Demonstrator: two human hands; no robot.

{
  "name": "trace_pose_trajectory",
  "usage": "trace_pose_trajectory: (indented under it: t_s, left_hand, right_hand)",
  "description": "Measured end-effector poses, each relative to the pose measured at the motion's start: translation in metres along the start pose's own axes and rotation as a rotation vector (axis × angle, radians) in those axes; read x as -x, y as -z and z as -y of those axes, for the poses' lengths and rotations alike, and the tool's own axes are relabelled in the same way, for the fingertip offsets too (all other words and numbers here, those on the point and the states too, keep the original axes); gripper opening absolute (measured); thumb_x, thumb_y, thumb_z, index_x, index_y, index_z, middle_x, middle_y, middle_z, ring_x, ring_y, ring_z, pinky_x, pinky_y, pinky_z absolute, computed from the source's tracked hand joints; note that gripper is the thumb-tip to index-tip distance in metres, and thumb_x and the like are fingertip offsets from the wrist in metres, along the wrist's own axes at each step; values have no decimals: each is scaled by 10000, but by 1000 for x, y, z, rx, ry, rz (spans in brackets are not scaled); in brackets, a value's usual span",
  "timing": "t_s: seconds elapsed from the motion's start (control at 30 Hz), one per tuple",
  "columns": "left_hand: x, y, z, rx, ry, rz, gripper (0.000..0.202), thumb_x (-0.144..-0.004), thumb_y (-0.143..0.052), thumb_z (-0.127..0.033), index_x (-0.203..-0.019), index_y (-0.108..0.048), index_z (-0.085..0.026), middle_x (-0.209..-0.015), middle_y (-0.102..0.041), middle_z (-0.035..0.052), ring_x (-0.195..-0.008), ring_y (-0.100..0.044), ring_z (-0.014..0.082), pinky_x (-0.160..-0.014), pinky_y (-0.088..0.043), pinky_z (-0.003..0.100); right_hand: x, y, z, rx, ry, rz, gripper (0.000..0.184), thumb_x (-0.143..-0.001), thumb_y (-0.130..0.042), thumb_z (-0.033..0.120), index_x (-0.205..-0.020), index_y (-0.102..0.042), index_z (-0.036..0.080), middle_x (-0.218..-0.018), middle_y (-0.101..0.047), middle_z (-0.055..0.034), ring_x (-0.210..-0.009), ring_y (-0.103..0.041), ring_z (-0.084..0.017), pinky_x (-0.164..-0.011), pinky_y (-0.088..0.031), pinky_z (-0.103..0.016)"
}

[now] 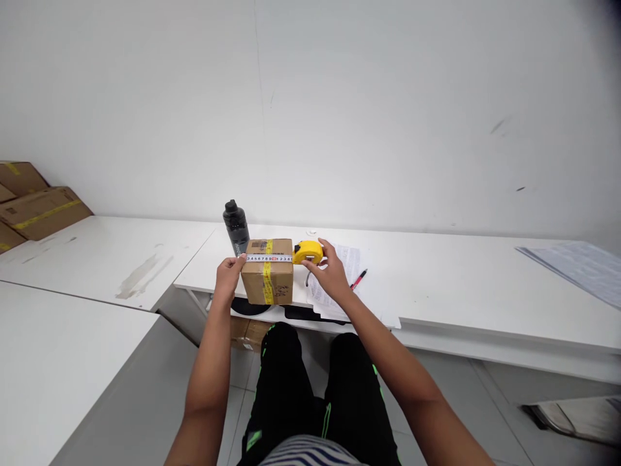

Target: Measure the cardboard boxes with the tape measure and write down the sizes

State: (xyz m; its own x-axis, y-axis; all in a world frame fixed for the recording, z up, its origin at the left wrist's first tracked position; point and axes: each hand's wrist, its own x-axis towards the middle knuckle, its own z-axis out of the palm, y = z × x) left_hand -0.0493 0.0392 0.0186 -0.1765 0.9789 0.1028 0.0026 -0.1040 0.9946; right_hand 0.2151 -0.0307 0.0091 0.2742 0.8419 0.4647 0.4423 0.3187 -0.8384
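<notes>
A small cardboard box (256, 285) with yellow packing tape and dark handwriting on its front sits at the front edge of the white table. Across its top lies the white blade (281, 258) of a tape measure, numbers facing up. At the box's left edge, my left hand (228, 277) pinches the blade's end; the very tip is hidden by the fingers. My right hand (332, 270) is closed around the yellow tape measure (308, 251), whose case stands against the box's right side. A dark wrist strap hangs below the case.
Behind the box stands a dark water bottle (237, 226). Printed sheets (350, 260) and a red-and-black pen (359, 279) lie right of it. More papers (572, 266) rest far right. Cardboard boxes (46, 210) are stacked far left; another box (253, 333) is under the table.
</notes>
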Motion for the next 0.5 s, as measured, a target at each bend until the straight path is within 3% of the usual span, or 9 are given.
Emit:
trace_pose_trajectory:
  t_s: [0.1,0.2,0.27,0.37,0.5]
  left_hand:
    - [1,2,-16,-33,-85,44,409,-654,-787,-532,-710,-651,-150,-732,-658,40,-716,-572,161,-701,-440,284]
    - [-6,-10,-42,-46,-214,124,367,-713,-747,-528,-752,-684,-168,-745,-668,37,-738,-578,179,-707,-452,291]
    - [-17,-27,-61,-87,-288,232,347,-751,-717,-523,-777,-692,-178,-746,-660,33,-733,-570,183,-700,-444,292]
    - [-40,-58,-78,-238,-349,391,302,-795,-681,-487,-762,-678,-187,-743,-645,38,-714,-555,191,-701,-422,306]
    - [-63,-85,-69,-572,-367,421,268,-785,-685,-407,-630,-594,-208,-659,-592,42,-701,-518,219,-716,-386,332]
  right_hand:
    - [15,-1,16,75,110,-49,559,-774,-703,538,-1202,-554,211,-1163,-622,-118,-988,-608,-259,-808,-546,-428]
    - [47,-17,37,113,261,-102,480,-758,-725,517,-1096,-559,219,-1044,-603,-122,-949,-613,-276,-792,-563,-457]
    - [68,-38,50,109,361,-122,451,-791,-697,461,-1153,-535,245,-1100,-596,-137,-1038,-612,-298,-865,-557,-491]
    - [83,-72,63,149,433,-116,443,-860,-612,365,-1277,-497,272,-1343,-522,-162,-1263,-531,-316,-958,-529,-491]
    - [72,-94,71,233,365,-11,423,-912,-529,342,-1330,-519,276,-1436,-497,-143,-1239,-568,-323,-926,-545,-465]
